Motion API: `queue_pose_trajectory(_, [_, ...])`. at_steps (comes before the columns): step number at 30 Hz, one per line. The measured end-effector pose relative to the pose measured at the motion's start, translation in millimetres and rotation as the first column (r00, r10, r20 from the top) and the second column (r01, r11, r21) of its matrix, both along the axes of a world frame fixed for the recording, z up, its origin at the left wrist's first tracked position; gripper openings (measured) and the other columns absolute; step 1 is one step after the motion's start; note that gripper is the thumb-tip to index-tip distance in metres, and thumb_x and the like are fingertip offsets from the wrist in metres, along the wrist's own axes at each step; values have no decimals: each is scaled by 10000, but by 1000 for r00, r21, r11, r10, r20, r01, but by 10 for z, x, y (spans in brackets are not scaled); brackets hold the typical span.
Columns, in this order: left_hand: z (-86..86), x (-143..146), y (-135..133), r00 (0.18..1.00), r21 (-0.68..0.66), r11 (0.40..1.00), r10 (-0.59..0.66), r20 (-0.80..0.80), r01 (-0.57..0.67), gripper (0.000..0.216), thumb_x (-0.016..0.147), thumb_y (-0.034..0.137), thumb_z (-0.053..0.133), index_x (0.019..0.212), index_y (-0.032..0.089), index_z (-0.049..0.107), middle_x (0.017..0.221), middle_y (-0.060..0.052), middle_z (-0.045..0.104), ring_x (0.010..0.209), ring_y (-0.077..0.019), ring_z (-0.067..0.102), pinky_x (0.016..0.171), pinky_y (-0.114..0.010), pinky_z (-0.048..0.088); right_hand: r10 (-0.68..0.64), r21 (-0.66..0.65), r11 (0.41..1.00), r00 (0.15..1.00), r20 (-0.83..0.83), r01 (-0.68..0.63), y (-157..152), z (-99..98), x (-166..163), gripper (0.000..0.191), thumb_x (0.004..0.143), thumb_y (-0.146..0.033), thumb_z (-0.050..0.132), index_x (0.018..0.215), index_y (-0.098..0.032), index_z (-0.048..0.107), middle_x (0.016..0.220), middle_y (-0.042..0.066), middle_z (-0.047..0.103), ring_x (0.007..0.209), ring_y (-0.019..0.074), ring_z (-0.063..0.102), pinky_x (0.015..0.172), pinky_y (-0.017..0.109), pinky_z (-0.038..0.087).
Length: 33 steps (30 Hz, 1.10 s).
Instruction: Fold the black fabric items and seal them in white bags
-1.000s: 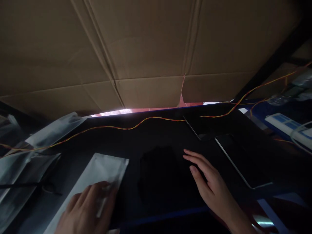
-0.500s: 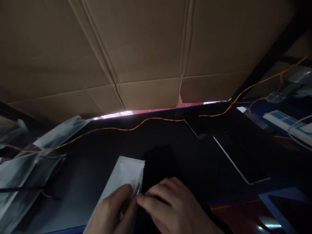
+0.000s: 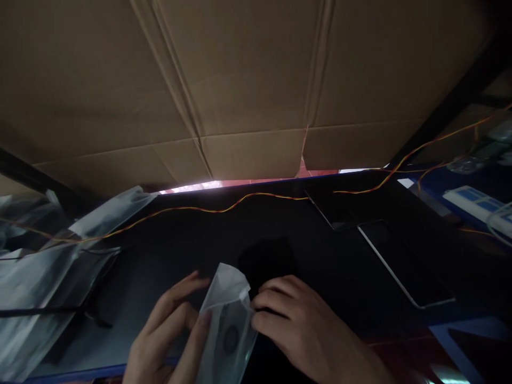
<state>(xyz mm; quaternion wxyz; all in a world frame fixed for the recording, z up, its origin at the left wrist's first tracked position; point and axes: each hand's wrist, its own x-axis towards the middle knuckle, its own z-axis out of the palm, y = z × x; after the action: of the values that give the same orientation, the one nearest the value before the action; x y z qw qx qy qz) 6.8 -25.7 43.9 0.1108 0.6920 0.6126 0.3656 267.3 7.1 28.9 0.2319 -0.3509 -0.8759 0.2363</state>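
A translucent white plastic bag (image 3: 228, 330) stands tilted between my hands, its top end folded over. Through its front shows a dark round mark; what bears that mark is unclear. My left hand (image 3: 168, 336) has its thumb on the bag's left side, while the index finger reaches out near the upper edge. The other left fingers curl beside or behind the bag, partly hidden. At the right edge my right hand (image 3: 296, 325) is closed, with thumb and fingertips pinching the bag just below its top.
Two dark flat phone-like devices, one farther (image 3: 330, 210) and one nearer (image 3: 406, 264), lie at right on the black surface (image 3: 172, 234). A red-yellow twisted wire (image 3: 200, 209) crosses behind. More plastic bags (image 3: 44, 288) lie at left. Cardboard (image 3: 248, 80) rises at the back.
The bag has turned and lifted so its front with the round mark shows. My left fingers have spread from a tight grip; my right hand has shifted slightly right. The view has moved a little.
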Motion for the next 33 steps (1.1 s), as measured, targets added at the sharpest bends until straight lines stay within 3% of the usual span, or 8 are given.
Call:
queue_pose_trajectory(3, [-2,103,82,991,-2,992,-129,-40,129,170,1056,344,606,1010,303,764,1337,-18,808,1280,-267,769,1039,-364,663,-27,40,999,1000,-6,27,3,-45,44,442,1085,-267,678,1514,-304,584,1499,-10,707,1455,205,582,1267,408,450])
queue_pose_trajectory(7, [-52,143,115,997,-89,993,-73,25,75,268,1065,383,593,869,274,740,1350,-43,807,1278,-294,770,668,-240,695,-65,111,992,992,105,53,-81,-164,128,962,970,-616,779,1723,-203,346,1726,63,506,1629,300,412,1314,494,431])
queue_pose_trajectory(9, [-77,125,128,999,-111,993,-31,45,36,316,1065,416,590,820,265,723,1368,-52,798,1294,-304,761,592,-223,668,-91,213,975,985,146,58,-154,-244,166,807,1011,-579,742,1665,-195,468,1682,49,557,1566,300,512,1257,467,505])
queue_pose_trajectory(14, [-146,109,209,1000,-37,999,0,-31,-1,231,1057,422,603,1063,297,798,1270,-28,836,1199,-273,806,826,-300,705,-74,389,921,994,87,34,-338,-356,318,372,1096,-369,625,1435,-243,711,1373,-16,801,1224,232,787,1007,357,666])
queue_pose_trajectory(18, [-180,200,261,1000,-69,998,11,-24,-12,309,1050,459,609,861,265,758,1259,-37,840,1190,-276,810,800,-274,697,-236,208,944,964,-122,258,-401,-248,465,512,1019,-307,666,1529,-303,620,1315,-5,829,1100,239,834,890,338,705])
queue_pose_trajectory(22, [-189,352,273,997,-159,987,8,78,5,397,1059,473,594,736,248,649,1340,-66,805,1262,-300,775,615,-241,670,-433,128,863,845,-314,489,-335,-122,356,557,1011,-242,584,1561,-326,553,1393,27,790,1229,280,784,972,414,683])
queue_pose_trajectory(28, [-210,461,268,997,-88,996,-27,78,34,330,1075,419,582,796,270,676,1299,-30,823,1313,-295,749,1092,-464,645,-136,345,928,990,-33,139,-188,-151,-34,319,1096,-311,518,1327,-232,723,1394,-7,794,1254,264,748,1019,388,649])
queue_pose_trajectory(33, [-224,478,271,997,-83,995,-52,49,56,343,1080,385,567,782,262,683,1356,-41,797,1394,-325,694,1151,-547,607,90,280,952,989,120,-121,-126,-203,-67,269,1138,-329,523,1304,-264,724,1328,-37,811,1379,201,651,1303,378,420])
